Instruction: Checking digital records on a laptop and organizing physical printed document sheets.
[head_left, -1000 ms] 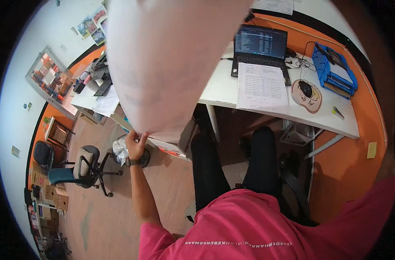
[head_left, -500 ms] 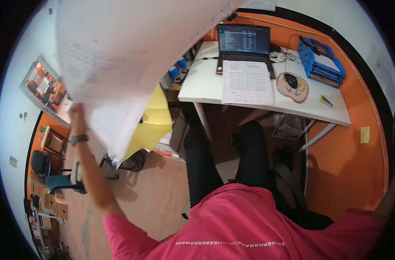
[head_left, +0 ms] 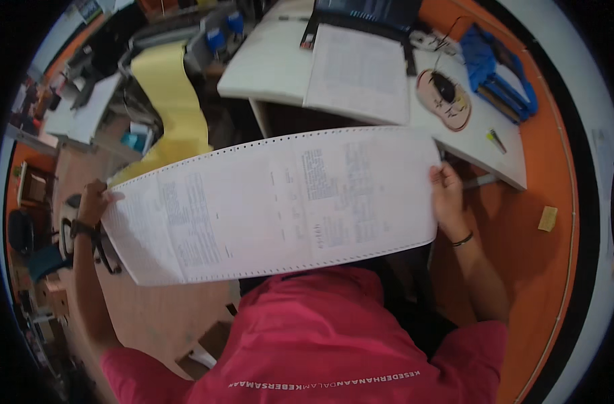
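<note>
A long white strip of printed continuous-form paper is stretched crosswise in front of my body, with punched holes along its long edges. My left hand is closed on its left end, thumb on top. At the opposite end my right hand grips the edge, its fingers curled over the paper. Behind the strip's left part, a yellow band of continuous paper hangs from a grey printer. The strip hides the band's lower end, so I cannot tell whether the two are joined.
Ahead stands a white desk bearing a laptop, a stack of printed sheets, a black mouse on a round-shaped pad, and a blue document tray. An orange wall borders the right side.
The white paper has come down from the upper left and now spans level before me. My right hand has come into view, holding its right end. The view has shifted, showing the printer.
</note>
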{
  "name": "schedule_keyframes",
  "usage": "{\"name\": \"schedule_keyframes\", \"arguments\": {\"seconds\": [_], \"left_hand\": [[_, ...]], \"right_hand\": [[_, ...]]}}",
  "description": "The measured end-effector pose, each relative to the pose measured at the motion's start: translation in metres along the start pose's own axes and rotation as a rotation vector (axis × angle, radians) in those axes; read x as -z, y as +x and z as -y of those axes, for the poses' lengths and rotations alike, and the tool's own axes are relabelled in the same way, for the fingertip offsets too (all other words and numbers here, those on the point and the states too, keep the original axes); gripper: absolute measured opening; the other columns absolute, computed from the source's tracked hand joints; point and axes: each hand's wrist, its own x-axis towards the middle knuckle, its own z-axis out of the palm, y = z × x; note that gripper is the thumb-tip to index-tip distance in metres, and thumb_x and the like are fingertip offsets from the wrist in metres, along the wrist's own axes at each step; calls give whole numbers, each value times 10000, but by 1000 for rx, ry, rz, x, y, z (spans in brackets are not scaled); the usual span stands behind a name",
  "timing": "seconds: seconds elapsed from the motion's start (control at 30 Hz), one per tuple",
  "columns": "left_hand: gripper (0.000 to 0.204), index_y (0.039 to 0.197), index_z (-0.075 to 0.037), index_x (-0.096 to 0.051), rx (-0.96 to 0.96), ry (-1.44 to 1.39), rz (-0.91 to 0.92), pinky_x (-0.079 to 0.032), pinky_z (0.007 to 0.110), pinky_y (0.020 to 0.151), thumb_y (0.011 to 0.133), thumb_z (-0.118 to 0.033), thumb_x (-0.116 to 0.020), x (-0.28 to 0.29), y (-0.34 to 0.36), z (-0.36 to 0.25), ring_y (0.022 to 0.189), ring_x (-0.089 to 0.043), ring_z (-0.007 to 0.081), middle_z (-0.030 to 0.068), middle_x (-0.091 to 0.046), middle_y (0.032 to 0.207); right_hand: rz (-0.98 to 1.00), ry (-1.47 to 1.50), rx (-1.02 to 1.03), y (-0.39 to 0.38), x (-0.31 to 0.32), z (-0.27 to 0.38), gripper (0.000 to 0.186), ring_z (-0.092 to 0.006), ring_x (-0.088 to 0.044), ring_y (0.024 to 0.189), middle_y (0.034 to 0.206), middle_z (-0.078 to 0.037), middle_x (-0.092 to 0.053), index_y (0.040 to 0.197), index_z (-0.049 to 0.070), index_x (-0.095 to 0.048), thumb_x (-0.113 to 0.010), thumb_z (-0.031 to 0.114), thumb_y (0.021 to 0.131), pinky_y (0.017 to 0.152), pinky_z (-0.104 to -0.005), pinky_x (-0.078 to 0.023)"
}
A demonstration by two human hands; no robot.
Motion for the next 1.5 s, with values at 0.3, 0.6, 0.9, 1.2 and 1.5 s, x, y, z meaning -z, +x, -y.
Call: {"name": "schedule_keyframes", "arguments": {"seconds": [0.3,0.6,0.9,1.2,1.5], "left_hand": [[246,1118,-59,-743,-277,257,-245,-539,461,996,903,-149,-823,-114,72,-172,1140,-684,374,138,-732,1239],[464,1144,-124,-766,-279,-27,326,-598,556,832,995,-554,-677,-251,119,-447,962,-753,419,177,-780,1008],[348,964,-76,-724,-514,-342,332,-551,540,715,1049,-401,-632,-230,122,-455,827,-711,453,205,-721,831],[293,947,-88,-739,-479,-256,242,-564,533,687,1025,-358,-657,-223,121,-447,767,-713,441,198,-702,747],[318,939,-53,-725,-471,-489,345,-467,509,595,1078,-318,-618,-232,126,-430,669,-646,450,229,-631,700]], "right_hand": [[344,-63,-269,-6,-40,-121,309,-41,-522,771,837,29,-643,1054,-7,-668,-652,294,1122,709,-252,-473],[449,-310,-410,15,-17,-148,288,-113,-625,798,886,-40,-700,1127,-14,-665,-694,270,1086,760,-307,-536],[533,-393,542,61,-145,7,438,-407,-616,1227,1324,-191,-667,1400,63,-621,-734,222,1008,1112,-465,-493],[1220,-434,177,120,-214,8,446,-443,-697,761,777,-255,-690,936,-3,-700,-616,406,1095,728,-532,-529],[826,-519,688,86,-208,-18,335,-436,-685,644,733,-161,-702,931,82,-605,-600,369,1104,605,-525,-551]]}}
